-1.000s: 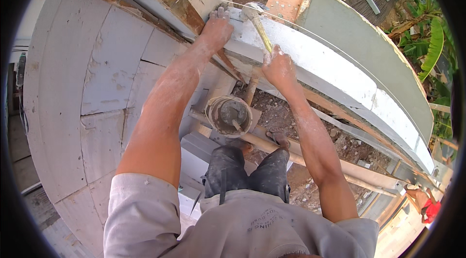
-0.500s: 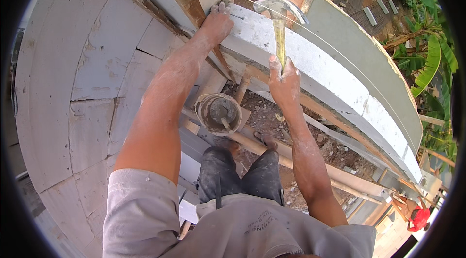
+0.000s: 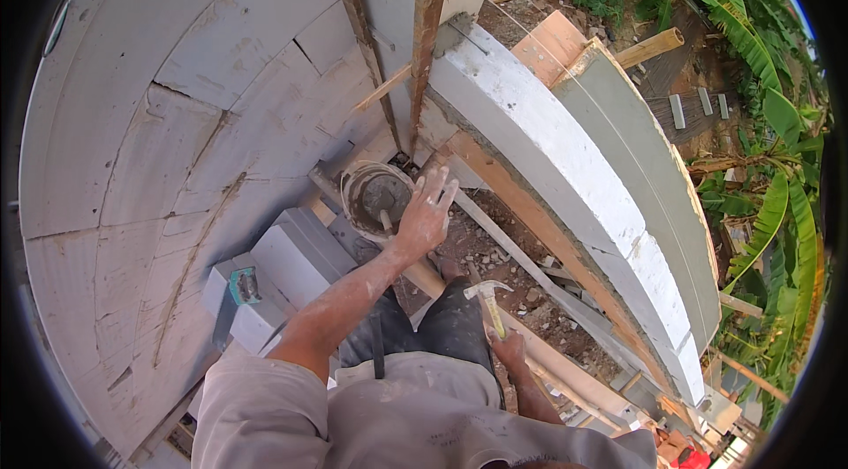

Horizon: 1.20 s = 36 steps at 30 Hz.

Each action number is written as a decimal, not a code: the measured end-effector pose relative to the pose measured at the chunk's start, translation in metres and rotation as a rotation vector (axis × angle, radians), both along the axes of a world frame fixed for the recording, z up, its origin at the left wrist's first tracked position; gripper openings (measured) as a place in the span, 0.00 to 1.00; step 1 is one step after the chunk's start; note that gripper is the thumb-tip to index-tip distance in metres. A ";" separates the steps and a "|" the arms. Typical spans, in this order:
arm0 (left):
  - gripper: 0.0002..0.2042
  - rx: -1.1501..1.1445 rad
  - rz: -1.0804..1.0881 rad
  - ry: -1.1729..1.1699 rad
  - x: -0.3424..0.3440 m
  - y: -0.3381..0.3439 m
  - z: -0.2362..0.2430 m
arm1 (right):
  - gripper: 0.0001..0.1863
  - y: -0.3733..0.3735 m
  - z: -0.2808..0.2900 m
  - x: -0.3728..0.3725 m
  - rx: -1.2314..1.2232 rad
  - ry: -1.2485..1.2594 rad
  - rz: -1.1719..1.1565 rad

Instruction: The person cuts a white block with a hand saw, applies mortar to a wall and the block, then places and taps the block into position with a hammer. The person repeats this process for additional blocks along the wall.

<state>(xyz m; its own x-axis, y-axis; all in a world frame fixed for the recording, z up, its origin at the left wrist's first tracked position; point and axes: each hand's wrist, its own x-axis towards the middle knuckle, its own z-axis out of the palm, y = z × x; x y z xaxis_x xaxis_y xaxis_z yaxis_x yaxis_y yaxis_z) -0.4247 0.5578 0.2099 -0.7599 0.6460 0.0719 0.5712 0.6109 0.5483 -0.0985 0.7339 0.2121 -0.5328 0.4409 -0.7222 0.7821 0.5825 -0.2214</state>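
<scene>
My left hand (image 3: 424,213) is lifted with its fingers stretched out, beside a bucket (image 3: 353,200) of grey mortar with a handle sticking out of it; I cannot tell whether it touches anything. My right hand (image 3: 506,350) is low near my right thigh, wrapped round the handle of a hammer (image 3: 488,291), whose metal head points up. In front of me a long row of white blocks (image 3: 565,160) sits on a mortar bed over a timber board (image 3: 530,208), with a thin metal rod (image 3: 468,39) at its upper end, beside upright timbers (image 3: 424,36).
A pale block wall (image 3: 177,142) rises on the left, with loose blocks (image 3: 296,253) and a teal tool (image 3: 245,286) by it. A grey panel (image 3: 645,177) and string run along the right, beyond them banana plants (image 3: 773,222). Rubble lies below; a person in red (image 3: 693,456) is at bottom right.
My left hand has left the top of the white blocks and moved down toward the bucket. My right hand has lowered the hammer to thigh level. The camera's view has shifted.
</scene>
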 end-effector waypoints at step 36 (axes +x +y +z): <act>0.28 -0.165 1.342 -1.046 0.339 -0.115 -0.112 | 0.16 -0.509 -0.333 -0.132 -0.573 -0.019 1.026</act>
